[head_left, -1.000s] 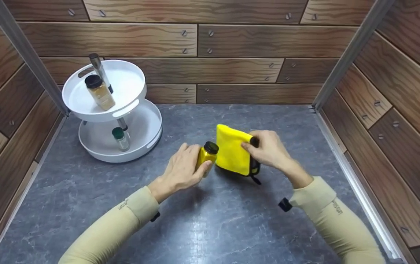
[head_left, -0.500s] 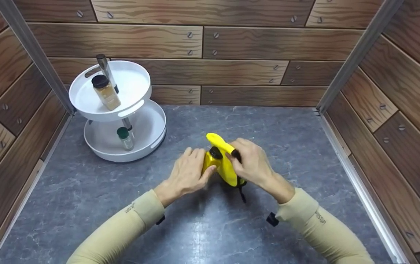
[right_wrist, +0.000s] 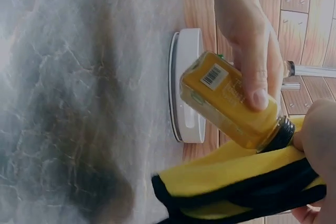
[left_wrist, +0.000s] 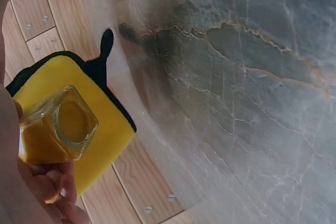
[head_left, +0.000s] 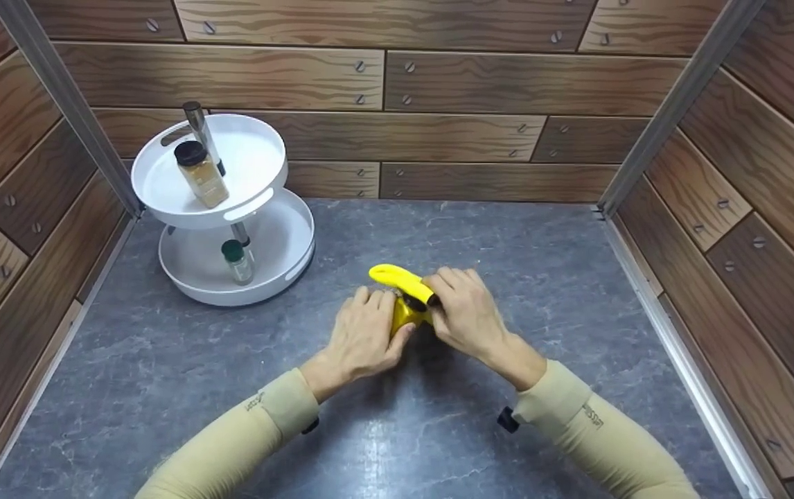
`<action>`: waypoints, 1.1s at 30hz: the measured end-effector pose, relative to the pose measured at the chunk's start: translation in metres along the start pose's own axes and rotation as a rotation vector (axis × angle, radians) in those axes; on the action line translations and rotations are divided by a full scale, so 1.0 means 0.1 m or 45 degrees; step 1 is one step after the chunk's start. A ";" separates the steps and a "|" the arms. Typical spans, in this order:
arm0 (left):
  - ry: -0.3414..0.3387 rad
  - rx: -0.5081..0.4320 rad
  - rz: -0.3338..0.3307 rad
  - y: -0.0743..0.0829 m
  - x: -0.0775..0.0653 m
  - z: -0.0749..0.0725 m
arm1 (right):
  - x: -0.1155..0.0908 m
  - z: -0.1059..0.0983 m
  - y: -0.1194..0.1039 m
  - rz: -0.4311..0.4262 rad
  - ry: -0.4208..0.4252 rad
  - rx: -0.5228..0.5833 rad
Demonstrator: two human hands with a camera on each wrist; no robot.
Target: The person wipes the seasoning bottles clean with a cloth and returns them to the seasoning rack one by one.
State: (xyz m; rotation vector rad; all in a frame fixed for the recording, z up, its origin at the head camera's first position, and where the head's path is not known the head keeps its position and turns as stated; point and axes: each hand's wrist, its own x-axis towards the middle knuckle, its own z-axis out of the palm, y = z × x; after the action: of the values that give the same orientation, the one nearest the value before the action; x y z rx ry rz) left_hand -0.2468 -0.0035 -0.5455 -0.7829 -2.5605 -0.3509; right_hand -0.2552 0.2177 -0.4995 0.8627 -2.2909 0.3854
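My left hand (head_left: 366, 333) grips a square glass spice jar (right_wrist: 231, 100) with yellow-orange contents and a black cap (right_wrist: 281, 134). A barcode label shows on its side in the right wrist view, and its clear bottom faces the left wrist camera. My right hand (head_left: 468, 313) pinches a folded yellow cloth (head_left: 391, 275) with black edging and a small black loop. The cloth lies against the cap and partly over it, hiding much of the jar in the head view. Both hands meet above the grey marbled surface.
A white two-tier round tray stand (head_left: 258, 208) stands at the back left. Its upper tier bears a black-capped jar (head_left: 203, 180) and a slim dark-capped tube (head_left: 201, 132); below is a small green-capped bottle (head_left: 237, 263). Wood-patterned walls (head_left: 466, 80) enclose three sides.
The right hand has brought the cloth leftward and down onto the jar's cap, and the cloth has folded over. My left hand, still gripping the jar, has shifted slightly right and nearer to me.
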 end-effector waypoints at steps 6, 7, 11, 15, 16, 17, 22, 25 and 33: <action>-0.019 -0.004 -0.033 -0.04 -0.02 0.04 | -0.06 -0.01 -0.03 0.001 -0.018 0.060; -0.023 -0.010 -0.042 -0.05 -0.02 0.04 | -0.06 -0.01 -0.04 -0.005 -0.012 0.068; -0.023 -0.035 -0.064 -0.10 -0.02 0.04 | -0.09 -0.04 -0.08 -0.017 0.007 0.085; -0.003 -0.038 -0.062 -0.12 -0.01 0.02 | -0.08 -0.02 -0.11 -0.004 0.033 0.095; 0.003 -0.033 -0.056 -0.11 -0.01 0.02 | -0.08 -0.01 -0.11 0.002 0.042 0.099; 0.012 -0.026 -0.048 -0.11 -0.02 0.02 | -0.07 0.00 -0.12 0.013 0.048 0.104; 0.040 0.014 -0.007 -0.09 -0.04 0.02 | -0.01 0.05 -0.12 0.105 0.042 0.120; 0.074 0.033 0.016 -0.09 -0.06 0.03 | 0.03 0.09 -0.10 0.165 0.013 0.112; 0.121 0.057 -0.001 -0.14 -0.06 0.05 | 0.06 0.13 -0.11 0.177 -0.007 0.121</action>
State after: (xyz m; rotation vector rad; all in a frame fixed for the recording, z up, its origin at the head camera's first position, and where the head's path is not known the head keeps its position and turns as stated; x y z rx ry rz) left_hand -0.2522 -0.0153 -0.5541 -0.7315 -2.4711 -0.3225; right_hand -0.2574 0.2009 -0.5052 0.7531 -2.3605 0.5573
